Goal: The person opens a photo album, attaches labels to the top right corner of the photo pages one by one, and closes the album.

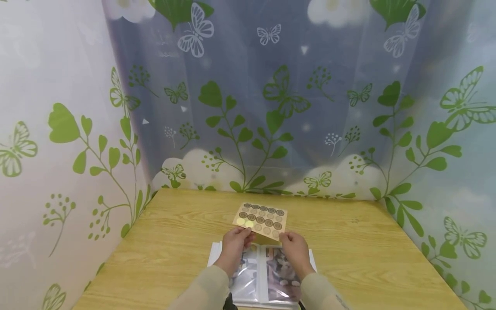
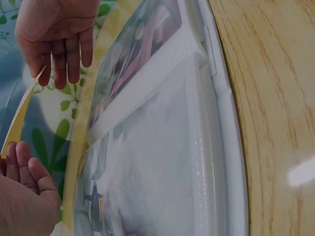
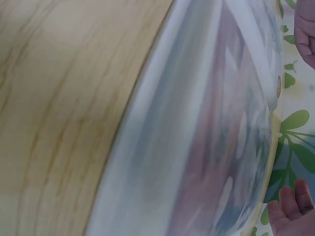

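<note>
I find the circle-printed sheet [image 1: 262, 218] pinched along its near edge: left hand [image 1: 234, 247] toward the left, right hand [image 1: 295, 250] at the right corner, neither nearer. It extends far of both, long axis left-right, beyond the open album [image 1: 262, 275], whose clear sleeves hold pictures [image 1: 283, 269].

Small curtained booth w/ a counter [image 1: 360, 245]; home, office or lab, can't tell which. Evidence: printed hangings on 3 sides. Back hanging [image 1: 294, 142], blue-grey w/ vert. creases, is beyond both grips; pale left hanging [image 1: 42, 181] is L of the left grip [image 1: 234, 246], pale right hanging [image 1: 461, 172] R of the right grip [image 1: 295, 250]. Same print thruout: green leaves, sprigs & butterflies. Counter is yellowish wood-grain, runs under both grips, out past them each side & fwd to the back hanging's foot.
</note>
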Available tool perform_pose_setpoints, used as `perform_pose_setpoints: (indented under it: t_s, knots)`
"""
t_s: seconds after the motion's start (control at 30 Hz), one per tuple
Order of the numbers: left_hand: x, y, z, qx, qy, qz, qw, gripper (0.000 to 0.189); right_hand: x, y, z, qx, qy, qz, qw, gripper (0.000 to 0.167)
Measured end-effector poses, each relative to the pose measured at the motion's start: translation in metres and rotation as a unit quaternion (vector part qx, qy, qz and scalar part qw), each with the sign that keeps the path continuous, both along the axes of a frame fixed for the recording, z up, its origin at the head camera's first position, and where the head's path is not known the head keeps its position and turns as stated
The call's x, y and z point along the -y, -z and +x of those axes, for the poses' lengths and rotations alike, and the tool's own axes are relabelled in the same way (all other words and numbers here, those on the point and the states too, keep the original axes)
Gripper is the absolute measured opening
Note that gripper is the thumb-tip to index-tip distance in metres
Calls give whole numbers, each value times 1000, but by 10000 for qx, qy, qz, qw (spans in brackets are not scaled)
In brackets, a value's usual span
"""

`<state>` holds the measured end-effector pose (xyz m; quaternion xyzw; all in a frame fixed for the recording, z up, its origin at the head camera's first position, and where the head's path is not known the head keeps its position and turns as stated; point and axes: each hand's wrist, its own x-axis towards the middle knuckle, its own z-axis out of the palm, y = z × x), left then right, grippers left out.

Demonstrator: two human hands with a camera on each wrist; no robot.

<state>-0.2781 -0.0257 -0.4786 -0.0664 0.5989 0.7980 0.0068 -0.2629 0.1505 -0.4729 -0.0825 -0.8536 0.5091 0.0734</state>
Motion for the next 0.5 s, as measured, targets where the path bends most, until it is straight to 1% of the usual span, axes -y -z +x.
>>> perform_pose_setpoints:
  t_s: [0.17, 0.27, 0.33, 0.4, 0.43, 0.5]
  knots:
    - [1, 1, 3, 8, 122, -13, 9999, 15, -1, 3, 4, 48, -63, 57, 10000, 28]
    - [1, 3, 4, -13, 148, -29, 9999, 16, -2, 3, 5, -81, -36, 242, 9997, 31]
    - [2, 5, 2, -33, 170, -71, 9998, 17, -3, 3, 4, -287, -21, 465, 9985, 35]
    - [2, 6, 2, -71, 187, -103, 9997, 17, -3, 1, 3, -568, -64, 859, 9947, 39]
    - [1, 6, 2, -88, 195, -111, 9997, 17, -3, 0, 2, -739, -150, 1096, 9911, 40]
    - [0, 6, 3, -81, 211, -107, 9997, 17, 0, -3, 1, -1105, -361, 1568, 9808, 40]
